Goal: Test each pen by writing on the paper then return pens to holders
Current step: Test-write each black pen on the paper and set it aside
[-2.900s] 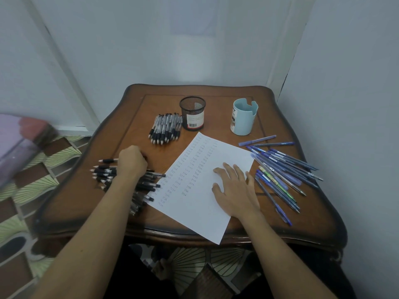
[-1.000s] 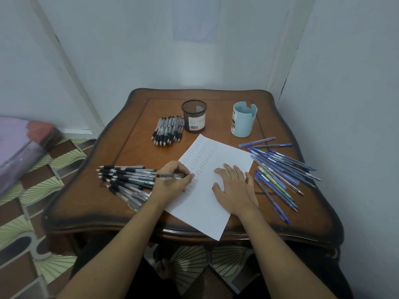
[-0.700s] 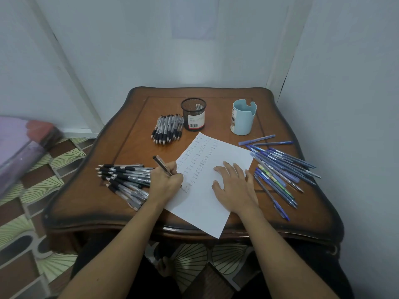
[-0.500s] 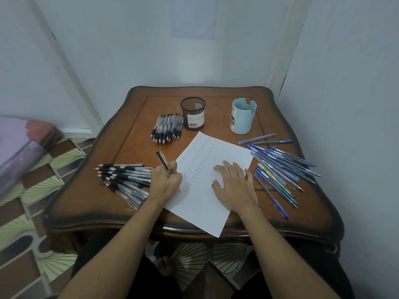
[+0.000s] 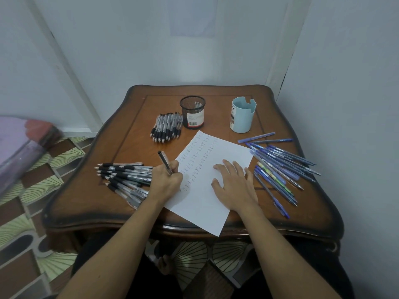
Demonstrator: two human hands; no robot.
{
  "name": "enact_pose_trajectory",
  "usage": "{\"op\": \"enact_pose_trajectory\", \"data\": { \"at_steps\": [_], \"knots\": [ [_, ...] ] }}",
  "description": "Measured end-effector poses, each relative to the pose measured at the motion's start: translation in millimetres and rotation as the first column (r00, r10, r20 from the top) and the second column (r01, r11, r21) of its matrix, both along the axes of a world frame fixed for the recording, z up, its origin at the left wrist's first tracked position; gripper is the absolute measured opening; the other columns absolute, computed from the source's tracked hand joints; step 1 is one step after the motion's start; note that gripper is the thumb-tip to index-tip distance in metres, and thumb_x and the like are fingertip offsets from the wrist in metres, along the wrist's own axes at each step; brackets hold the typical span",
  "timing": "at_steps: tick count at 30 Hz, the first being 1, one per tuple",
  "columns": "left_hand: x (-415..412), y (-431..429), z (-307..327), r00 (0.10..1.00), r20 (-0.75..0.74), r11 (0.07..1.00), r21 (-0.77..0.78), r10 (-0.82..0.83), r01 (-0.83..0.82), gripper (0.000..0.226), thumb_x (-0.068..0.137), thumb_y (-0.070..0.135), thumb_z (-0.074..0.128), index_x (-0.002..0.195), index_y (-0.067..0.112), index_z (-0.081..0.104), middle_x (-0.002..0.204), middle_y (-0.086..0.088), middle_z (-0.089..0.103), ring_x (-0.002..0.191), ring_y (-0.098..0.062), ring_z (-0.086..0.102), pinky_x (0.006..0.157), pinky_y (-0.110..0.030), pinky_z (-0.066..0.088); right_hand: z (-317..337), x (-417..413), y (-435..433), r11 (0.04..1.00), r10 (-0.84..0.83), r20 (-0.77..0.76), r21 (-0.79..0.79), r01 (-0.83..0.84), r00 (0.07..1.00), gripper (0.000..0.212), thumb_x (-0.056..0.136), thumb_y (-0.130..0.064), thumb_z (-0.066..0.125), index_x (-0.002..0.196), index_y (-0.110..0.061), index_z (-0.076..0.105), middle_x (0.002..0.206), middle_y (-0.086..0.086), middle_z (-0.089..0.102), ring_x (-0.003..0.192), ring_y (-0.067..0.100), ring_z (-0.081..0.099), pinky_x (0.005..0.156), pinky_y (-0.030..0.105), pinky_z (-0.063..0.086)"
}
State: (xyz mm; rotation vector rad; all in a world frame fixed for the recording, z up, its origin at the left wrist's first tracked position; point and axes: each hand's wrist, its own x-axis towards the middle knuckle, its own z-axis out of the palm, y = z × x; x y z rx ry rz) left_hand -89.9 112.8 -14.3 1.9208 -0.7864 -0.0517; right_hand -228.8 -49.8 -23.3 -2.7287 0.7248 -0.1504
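My left hand (image 5: 166,182) grips a black pen (image 5: 164,161) with its tip down on the left part of the white paper (image 5: 205,203). The sheet carries several columns of small written words. My right hand (image 5: 234,186) lies flat on the paper with fingers spread. A pile of black pens (image 5: 124,178) lies left of the paper. Another bundle of black pens (image 5: 166,127) rests beside the black mesh holder (image 5: 192,112). The light blue holder (image 5: 243,115) stands at the back right, and blue pens (image 5: 278,167) are spread to the right of the sheet.
The wooden table (image 5: 86,201) has a raised curved rim and stands in a corner between white walls. The paper's near corner hangs over the front edge. A purple and red object (image 5: 23,143) lies on the patterned floor at the left.
My left hand took a black pen from the left pile, carried it to the paper, turned it upright and set its tip on the sheet. My right hand stayed flat on the paper.
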Motion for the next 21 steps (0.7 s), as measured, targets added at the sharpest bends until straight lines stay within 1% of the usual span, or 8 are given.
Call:
{"op": "enact_pose_trajectory", "data": {
  "at_steps": [3, 6, 10, 13, 17, 21],
  "knots": [
    [-0.8, -0.7, 0.1, 1.000, 0.001, 1.000, -0.002, -0.020, 0.020, 0.026, 0.060, 0.003, 0.043, 0.052, 0.019, 0.025, 0.049, 0.009, 0.023, 0.049, -0.008, 0.023, 0.047, -0.019, 0.020, -1.1, -0.2, -0.7, 1.000, 0.004, -0.007, -0.010, -0.004, 1.000, 0.049, 0.098, -0.055, 0.032, 0.145, -0.041, 0.031, 0.165, -0.008, 0.016, 0.153, 0.019, 0.009, 0.121, 0.051, 0.002],
    [-1.6, -1.0, 1.0, 1.000, 0.029, 1.000, 0.005, -0.012, 0.012, 0.029, 0.061, 0.003, 0.043, 0.053, 0.022, 0.023, 0.046, 0.010, 0.023, 0.047, -0.008, 0.024, 0.046, -0.017, 0.020, -1.5, 0.1, -1.1, 1.000, 0.003, -0.014, -0.012, -0.003, 1.000, 0.049, 0.098, -0.054, 0.033, 0.145, -0.041, 0.031, 0.165, -0.008, 0.015, 0.153, 0.019, 0.009, 0.121, 0.051, 0.002],
    [-3.4, -1.0, 2.1, 1.000, -0.008, 1.000, -0.002, -0.026, 0.026, 0.031, 0.061, 0.002, 0.043, 0.052, 0.023, 0.023, 0.047, 0.011, 0.023, 0.047, -0.008, 0.025, 0.046, -0.016, 0.021, -1.5, 1.1, -0.6, 1.000, 0.003, -0.009, -0.016, -0.003, 1.000, 0.050, 0.097, -0.055, 0.031, 0.145, -0.041, 0.031, 0.165, -0.008, 0.016, 0.153, 0.019, 0.010, 0.121, 0.052, 0.002],
    [-3.7, -1.5, 1.0, 0.999, -0.007, 0.999, 0.002, -0.046, 0.046, 0.031, 0.060, 0.003, 0.043, 0.052, 0.024, 0.022, 0.050, 0.011, 0.021, 0.051, -0.008, 0.021, 0.048, -0.019, 0.018, -0.7, 0.6, -0.2, 1.000, -0.004, -0.005, -0.009, 0.004, 1.000, 0.048, 0.099, -0.053, 0.035, 0.146, -0.040, 0.032, 0.165, -0.008, 0.017, 0.153, 0.019, 0.009, 0.121, 0.051, 0.001],
    [-3.2, -1.9, 1.5, 0.998, -0.040, 0.999, 0.010, -0.050, 0.051, 0.034, 0.061, 0.000, 0.042, 0.050, 0.025, 0.021, 0.053, 0.010, 0.020, 0.052, -0.008, 0.020, 0.048, -0.019, 0.017, -0.3, 0.2, 0.3, 1.000, -0.001, -0.004, -0.011, 0.001, 1.000, 0.049, 0.098, -0.054, 0.033, 0.145, -0.041, 0.032, 0.165, -0.008, 0.016, 0.153, 0.019, 0.009, 0.121, 0.052, 0.001],
    [-4.3, -1.0, 1.1, 0.997, -0.040, 0.998, 0.000, -0.069, 0.070, 0.038, 0.065, -0.006, 0.044, 0.053, 0.023, 0.023, 0.053, 0.007, 0.022, 0.053, -0.009, 0.022, 0.048, -0.018, 0.018, 0.8, 0.0, 0.2, 1.000, -0.006, -0.013, -0.014, 0.006, 1.000, 0.048, 0.100, -0.053, 0.035, 0.146, -0.041, 0.031, 0.165, -0.008, 0.016, 0.153, 0.018, 0.009, 0.121, 0.051, 0.001]
  ]
}}
